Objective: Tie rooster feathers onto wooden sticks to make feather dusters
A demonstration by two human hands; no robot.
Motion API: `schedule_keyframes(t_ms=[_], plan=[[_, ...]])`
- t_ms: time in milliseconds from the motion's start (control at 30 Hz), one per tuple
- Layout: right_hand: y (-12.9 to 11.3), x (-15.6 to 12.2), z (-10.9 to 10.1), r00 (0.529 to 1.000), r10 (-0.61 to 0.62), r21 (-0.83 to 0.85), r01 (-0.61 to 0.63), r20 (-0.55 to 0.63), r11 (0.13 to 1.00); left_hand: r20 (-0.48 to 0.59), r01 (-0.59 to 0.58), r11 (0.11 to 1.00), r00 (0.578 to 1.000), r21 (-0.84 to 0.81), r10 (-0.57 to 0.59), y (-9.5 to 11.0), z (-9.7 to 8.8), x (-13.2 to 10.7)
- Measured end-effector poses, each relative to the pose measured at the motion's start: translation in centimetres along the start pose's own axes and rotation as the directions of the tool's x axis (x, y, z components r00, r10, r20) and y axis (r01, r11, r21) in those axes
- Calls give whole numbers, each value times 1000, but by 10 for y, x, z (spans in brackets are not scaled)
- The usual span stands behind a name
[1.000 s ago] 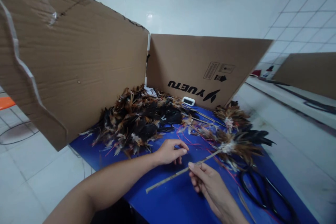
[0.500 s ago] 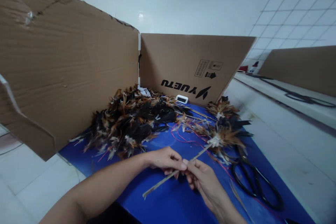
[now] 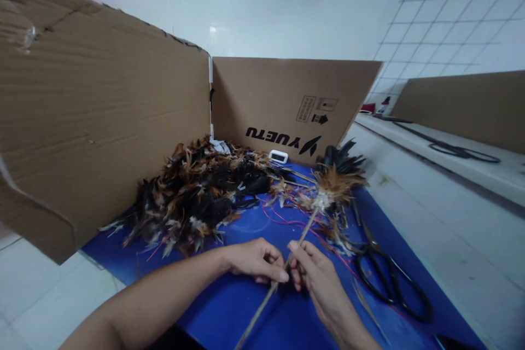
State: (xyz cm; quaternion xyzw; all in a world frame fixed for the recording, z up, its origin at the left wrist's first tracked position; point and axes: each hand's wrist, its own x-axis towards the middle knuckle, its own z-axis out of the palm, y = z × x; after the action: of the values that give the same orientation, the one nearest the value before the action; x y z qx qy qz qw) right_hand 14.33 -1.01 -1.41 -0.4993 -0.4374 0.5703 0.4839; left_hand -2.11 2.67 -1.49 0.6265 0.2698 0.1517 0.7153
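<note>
Both my hands grip the thin stick of a feather duster point(image 3: 337, 183) above a blue tabletop point(image 3: 250, 224). My left hand point(image 3: 262, 263) pinches the stick point(image 3: 262, 306) between thumb and fingers. Just up the stick, my right hand point(image 3: 307, 265) is closed on it, thumb on top. Brown and black feathers are bound at the far end, with a pale, whitish base where they meet the stick. The stick's near end runs out of view at the bottom. Black-handled scissors point(image 3: 391, 284) lie to the right of my right hand.
A big heap of loose brown and black feathers point(image 3: 197, 191) covers the table's left and back. Red thread point(image 3: 283, 221) trails across the middle. A small white device point(image 3: 278, 156) stands before the cardboard panel point(image 3: 254, 93). Another cardboard wall point(image 3: 106, 109) rises on the left.
The duster has turned steeper, its feathered head lifting and swinging left and away, its near end dropping toward me. Both hands keep hold of the stick. The whole view has shifted slightly.
</note>
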Motion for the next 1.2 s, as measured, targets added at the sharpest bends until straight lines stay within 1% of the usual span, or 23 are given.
schedule_keyframes(t_ms=[167,267,467,667,800,1000,1200], plan=[[-6,4,-10,992,-38,74,46,-117,996,73,9,1000,997,10,-10,-5,4,1],[-8,5,-13,987,-44,95,59,-153,994,100,15,1000,995,-18,-14,-7,7,1],[-4,3,-11,995,-34,112,44,-93,993,132,44,999,990,6,-45,-5,9,0],[-2,1,-6,999,-3,141,9,-45,990,103,62,997,993,-46,-57,-2,7,-1],[1,1,-2,1000,8,127,-5,-23,992,116,38,999,993,-36,-34,-1,6,-1],[4,0,0,1000,14,124,-12,-11,992,137,0,1000,991,-21,3,-2,5,-1],[2,-1,2,998,59,124,-55,-30,991,133,16,1000,991,-12,-14,-3,6,0]])
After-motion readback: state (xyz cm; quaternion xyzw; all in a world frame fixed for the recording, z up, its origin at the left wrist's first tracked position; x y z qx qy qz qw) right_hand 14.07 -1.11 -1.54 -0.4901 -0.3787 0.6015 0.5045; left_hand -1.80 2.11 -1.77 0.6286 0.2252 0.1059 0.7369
